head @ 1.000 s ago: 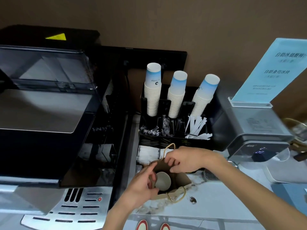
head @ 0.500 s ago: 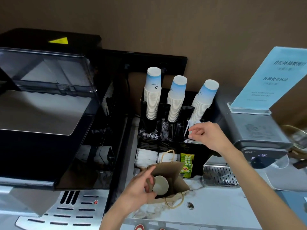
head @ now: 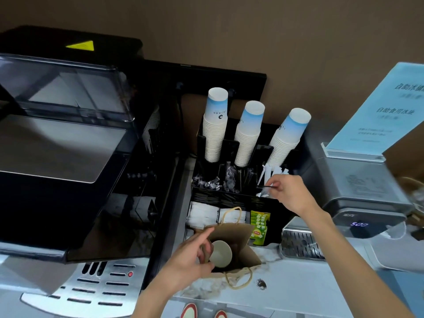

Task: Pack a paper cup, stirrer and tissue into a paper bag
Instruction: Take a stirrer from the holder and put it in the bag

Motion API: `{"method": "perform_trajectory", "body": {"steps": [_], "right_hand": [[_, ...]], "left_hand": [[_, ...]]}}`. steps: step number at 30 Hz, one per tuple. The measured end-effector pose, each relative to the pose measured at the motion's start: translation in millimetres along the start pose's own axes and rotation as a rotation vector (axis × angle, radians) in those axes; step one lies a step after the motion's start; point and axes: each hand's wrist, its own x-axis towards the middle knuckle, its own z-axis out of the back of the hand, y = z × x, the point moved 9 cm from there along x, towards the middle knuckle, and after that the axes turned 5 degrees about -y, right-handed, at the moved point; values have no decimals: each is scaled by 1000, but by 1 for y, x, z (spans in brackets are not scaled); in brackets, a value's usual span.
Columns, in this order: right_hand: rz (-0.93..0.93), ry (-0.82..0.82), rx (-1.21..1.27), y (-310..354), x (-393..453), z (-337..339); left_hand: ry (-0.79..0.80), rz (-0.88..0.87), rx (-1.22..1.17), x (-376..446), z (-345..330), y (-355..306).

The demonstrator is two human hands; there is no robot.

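A brown paper bag [head: 243, 244] with twine handles stands open on the counter. A white paper cup [head: 220, 253] lies tilted inside it. My left hand [head: 190, 260] grips the bag's left rim, fingers touching the cup. My right hand [head: 291, 193] is over the right compartment of the black organizer [head: 277, 210], pinching a thin dark stirrer [head: 265, 186] among white wrapped sticks [head: 266, 177]. White tissue packets [head: 203, 214] fill the organizer's front left compartments, just behind the bag.
Three stacks of upturned paper cups [head: 249, 134] stand at the organizer's back. Green tea boxes [head: 259, 228] sit right of the bag. A large black coffee machine [head: 68, 157] fills the left. A grey dispenser [head: 367, 191] with a blue sign stands on the right.
My right hand left the bag's rim, reached up to the organizer's right compartment and pinched a stirrer. My left hand stayed on the bag and cup.
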Motion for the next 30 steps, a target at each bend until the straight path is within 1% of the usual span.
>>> {"method": "perform_trajectory", "body": {"steps": [5, 8, 12, 15, 16, 18, 19, 22, 24, 28, 30], "right_hand": [[-35, -170, 190, 6, -11, 40], [-20, -264, 236, 12, -21, 75], [40, -321, 239, 27, -40, 128], [134, -370, 243, 43, -62, 177], [160, -357, 269, 48, -72, 192], [209, -259, 275, 61, -91, 212], [233, -208, 253, 67, -101, 217], [285, -121, 165, 89, -123, 217], [330, -88, 107, 105, -133, 202], [524, 22, 9, 143, -156, 141], [549, 91, -22, 147, -159, 107]], "left_hand": [[-6, 3, -8, 0, -1, 1], [-10, 1, -2, 0, -1, 0], [-12, -8, 0, 1, -1, -3], [-13, -10, 5, 0, 0, -3], [-13, -11, 8, 0, 0, -4], [-13, -13, 14, 0, 0, -5], [-15, -16, 13, 0, 0, -5], [-16, -25, 20, -1, 0, -6], [-15, -26, 5, -1, -1, -6], [-16, -19, -27, -1, -2, -3], [-12, -22, -30, -1, -2, -2]]}}
